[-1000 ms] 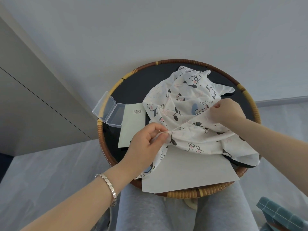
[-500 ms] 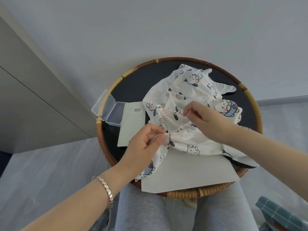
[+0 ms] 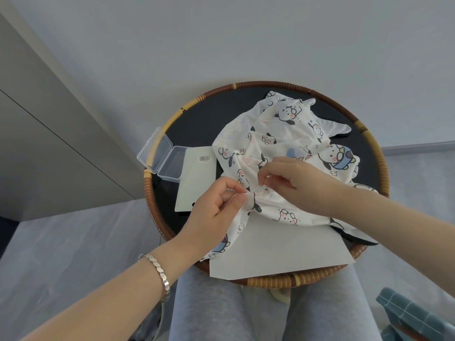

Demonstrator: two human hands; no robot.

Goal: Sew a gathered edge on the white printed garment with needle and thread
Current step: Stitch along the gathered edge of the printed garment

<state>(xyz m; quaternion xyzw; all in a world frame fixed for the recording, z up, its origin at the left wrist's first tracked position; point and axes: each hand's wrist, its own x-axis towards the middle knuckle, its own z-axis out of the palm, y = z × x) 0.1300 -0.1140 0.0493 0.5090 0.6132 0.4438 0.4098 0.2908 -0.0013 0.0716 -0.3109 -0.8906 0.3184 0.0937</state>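
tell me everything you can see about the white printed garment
The white printed garment is thin, soft-looking fabric covered in cartoon puppy faces with black ears, pink cheeks and some blue accents. It lies crumpled over the right half of the round tray, its near edge draped over a white paper sheet. The left hand pinches a gathered bunch of its edge; the right hand holds a needle against that bunch.

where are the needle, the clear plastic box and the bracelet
needle (image 3: 258, 189), head view, middle of the bare shaft
clear plastic box (image 3: 172, 163), head view, floor of its open base
bracelet (image 3: 157, 269), head view, metal links across the left wrist
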